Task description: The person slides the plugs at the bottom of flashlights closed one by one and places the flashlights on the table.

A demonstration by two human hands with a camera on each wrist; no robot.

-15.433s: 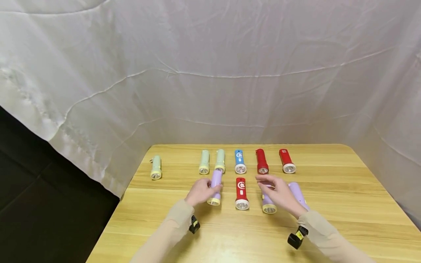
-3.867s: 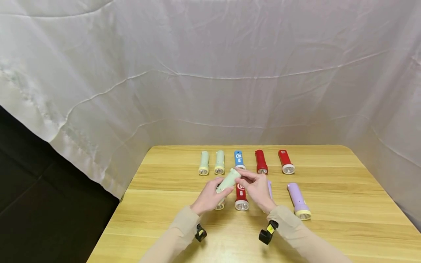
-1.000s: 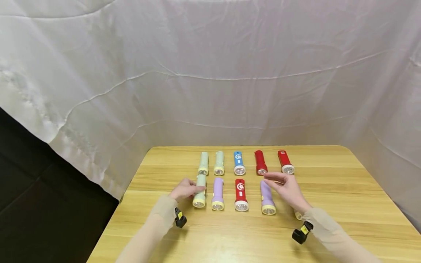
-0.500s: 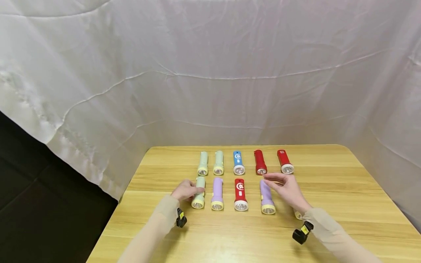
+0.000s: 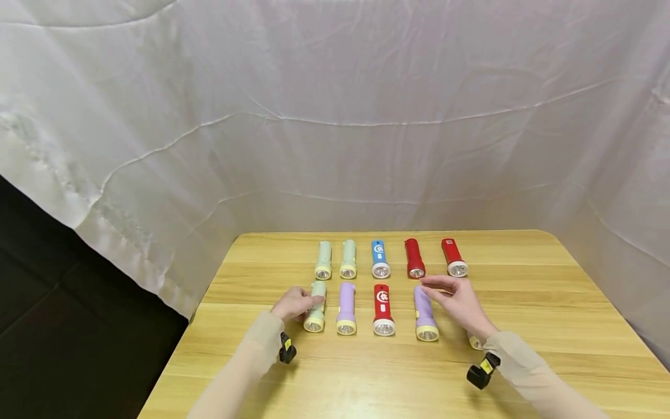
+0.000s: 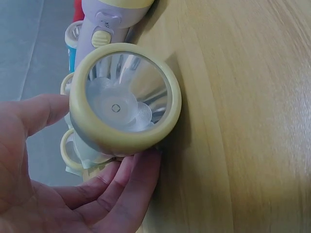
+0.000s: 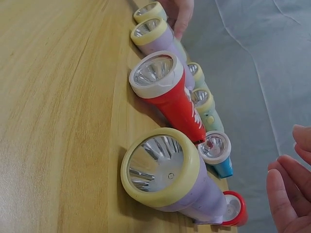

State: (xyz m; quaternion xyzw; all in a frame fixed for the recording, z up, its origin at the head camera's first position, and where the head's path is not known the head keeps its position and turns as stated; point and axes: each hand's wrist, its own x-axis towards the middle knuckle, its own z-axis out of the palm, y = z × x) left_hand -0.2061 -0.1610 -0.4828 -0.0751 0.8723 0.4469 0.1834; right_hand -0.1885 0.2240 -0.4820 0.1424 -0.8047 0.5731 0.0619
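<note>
My left hand [image 5: 294, 304] grips a pale green flashlight [image 5: 316, 311] with a cream head, lying at the left end of the front row. In the left wrist view its lens [image 6: 121, 99] faces the camera, thumb on one side and fingers round the other. My right hand [image 5: 460, 302] holds nothing. Its relaxed fingers hover beside the tail of a purple flashlight [image 5: 425, 314]. Between the hands lie another purple flashlight [image 5: 346, 308] and a red flashlight [image 5: 384, 308] with a white head. A further flashlight [image 5: 474, 342] is mostly hidden under the right wrist.
Along the back of the wooden table [image 5: 366, 378] runs a row: two green flashlights [image 5: 324, 259], [image 5: 348, 259], a blue flashlight [image 5: 380, 259] and two red flashlights [image 5: 414, 259], [image 5: 453, 256]. A grey curtain [image 5: 366, 163] hangs behind.
From the far left, a green flashlight was picked up, handled by both hands and laid in the front row. Lately the left hand has slid it slightly left; the right hand stays put.
</note>
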